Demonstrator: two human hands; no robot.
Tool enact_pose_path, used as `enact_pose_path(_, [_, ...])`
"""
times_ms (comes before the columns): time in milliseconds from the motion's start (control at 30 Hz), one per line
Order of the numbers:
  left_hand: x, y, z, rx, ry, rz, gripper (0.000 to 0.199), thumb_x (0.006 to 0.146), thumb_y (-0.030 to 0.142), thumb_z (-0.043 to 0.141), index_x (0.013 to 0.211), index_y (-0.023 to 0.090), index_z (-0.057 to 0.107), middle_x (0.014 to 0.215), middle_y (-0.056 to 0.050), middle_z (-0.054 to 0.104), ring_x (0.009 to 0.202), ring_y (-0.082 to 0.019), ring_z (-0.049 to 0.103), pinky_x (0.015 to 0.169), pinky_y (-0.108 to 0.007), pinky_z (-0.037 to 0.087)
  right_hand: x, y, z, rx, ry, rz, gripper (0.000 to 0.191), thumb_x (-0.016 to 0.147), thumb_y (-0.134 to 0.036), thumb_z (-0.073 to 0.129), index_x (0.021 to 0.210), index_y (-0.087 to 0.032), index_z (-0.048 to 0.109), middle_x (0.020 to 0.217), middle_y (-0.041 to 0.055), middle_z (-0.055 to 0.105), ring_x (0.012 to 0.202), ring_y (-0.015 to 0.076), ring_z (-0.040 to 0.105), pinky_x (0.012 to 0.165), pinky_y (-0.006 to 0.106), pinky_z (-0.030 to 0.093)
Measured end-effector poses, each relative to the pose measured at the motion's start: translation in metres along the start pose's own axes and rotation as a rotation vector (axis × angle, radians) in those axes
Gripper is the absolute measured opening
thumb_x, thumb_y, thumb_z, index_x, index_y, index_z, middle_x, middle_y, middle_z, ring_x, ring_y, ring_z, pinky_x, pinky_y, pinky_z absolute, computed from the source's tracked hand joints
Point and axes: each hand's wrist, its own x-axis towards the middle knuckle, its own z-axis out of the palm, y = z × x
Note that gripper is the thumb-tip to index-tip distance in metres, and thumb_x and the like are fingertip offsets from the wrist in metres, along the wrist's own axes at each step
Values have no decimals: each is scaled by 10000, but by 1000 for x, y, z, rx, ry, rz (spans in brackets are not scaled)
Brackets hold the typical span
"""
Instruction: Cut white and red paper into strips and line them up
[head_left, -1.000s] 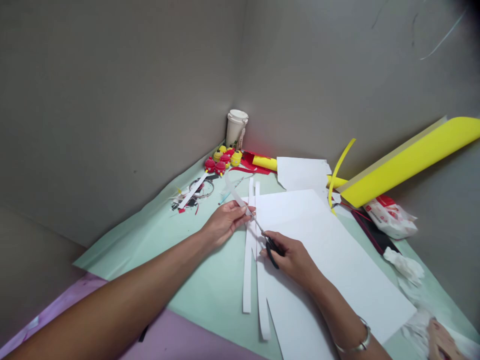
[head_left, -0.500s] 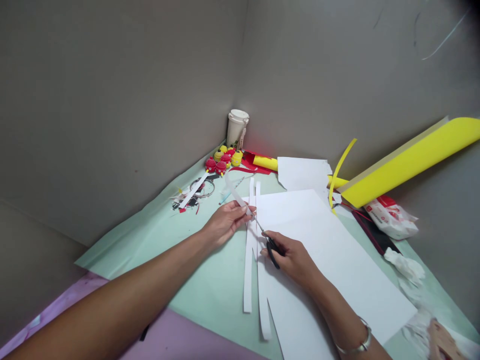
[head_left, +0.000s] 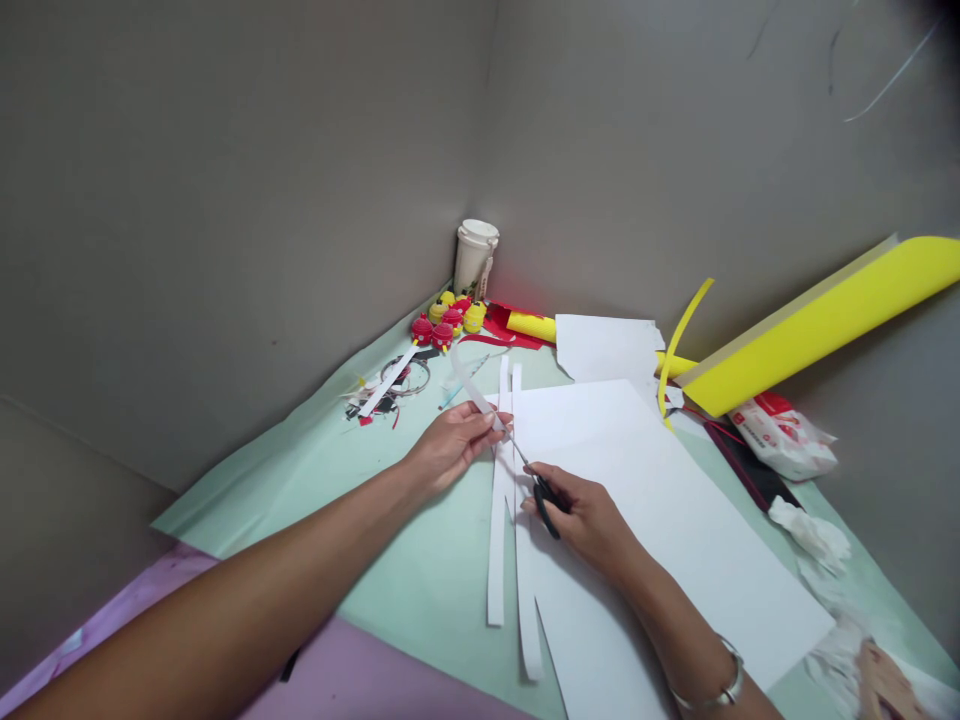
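Observation:
My left hand (head_left: 459, 440) pinches a narrow white paper strip (head_left: 474, 388), whose far end curls up and away from me. In my right hand (head_left: 585, 515) is a pair of scissors (head_left: 550, 503) with black handles. The blades reach to the strip beside my left fingertips; whether they are parted I cannot tell. Under my hands lie a long white strip (head_left: 496, 560) and another strip (head_left: 529, 610) to its right. A large white paper sheet (head_left: 675, 540) spreads beneath my right hand and forearm.
Red and yellow lantern-like pieces (head_left: 442, 318) and a white lidded cup (head_left: 475, 255) stand in the corner. Scraps (head_left: 382, 395) lie at left. On the right are a yellow roll (head_left: 817, 325), a tissue pack (head_left: 784, 435) and crumpled tissue (head_left: 814, 535). Grey walls (head_left: 300, 180) bound the table.

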Motion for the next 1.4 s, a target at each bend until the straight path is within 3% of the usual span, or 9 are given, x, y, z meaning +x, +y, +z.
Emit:
enact_pose_path(433, [-2,1,2,36,18,-10,126,900,18,548,896,87,653,987,-133,711,884,-151,690,868,-252,552,0,0,1,-52,15,-23,338,790,-390,633,1055,-194,708,689,-8,613,601,139,522,574,224,478])
enact_pose_path(1400, [-1,-1,1,37,4,-6,132,906,14,539,911,82,652,995,-134,708,889,-153,689,833,-232,562,0,4,1,-15,4,-33,353,814,-388,620,1091,-183,694,702,-3,603,617,141,506,605,235,471])
